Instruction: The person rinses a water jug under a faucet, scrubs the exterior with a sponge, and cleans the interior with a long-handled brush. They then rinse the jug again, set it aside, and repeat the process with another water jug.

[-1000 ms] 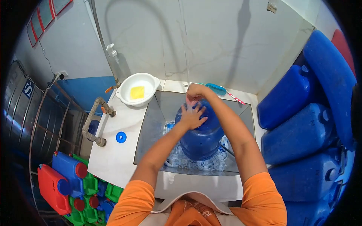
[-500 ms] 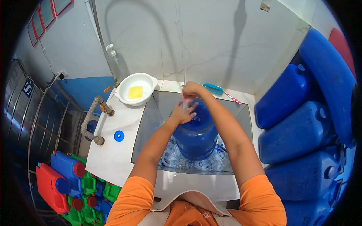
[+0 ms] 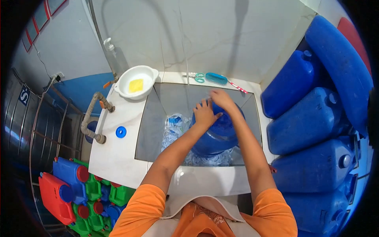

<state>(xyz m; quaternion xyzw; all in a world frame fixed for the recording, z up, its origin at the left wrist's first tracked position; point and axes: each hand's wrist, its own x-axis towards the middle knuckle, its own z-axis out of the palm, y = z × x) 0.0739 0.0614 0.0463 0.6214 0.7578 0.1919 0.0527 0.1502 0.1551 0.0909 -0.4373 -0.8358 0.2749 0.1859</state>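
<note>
A large blue water jug (image 3: 219,138) stands in the grey sink (image 3: 148,130) on a pile of clear and blue-printed plastic pieces (image 3: 173,128). My left hand (image 3: 205,115) lies on the jug's shoulder with its fingers spread. Beside the jug's mouth, my right hand (image 3: 222,98) has its fingers bent together; anything between them is hidden or too small to name. A thin stream of water (image 3: 185,59) falls to the left of both hands, not touching them.
On the counter are a white basin (image 3: 123,85) with a yellow sponge (image 3: 136,85), a blue ring-shaped cap (image 3: 121,132), and pipes (image 3: 94,108). Scissors (image 3: 199,77), a blue brush (image 3: 216,78) and a red-white toothbrush (image 3: 238,87) line the back ledge. Blue containers (image 3: 304,120) stack at right.
The jug has shifted right in the sink, out from under the water stream. Both hands moved right with it, and the scissors on the ledge have come into fuller view.
</note>
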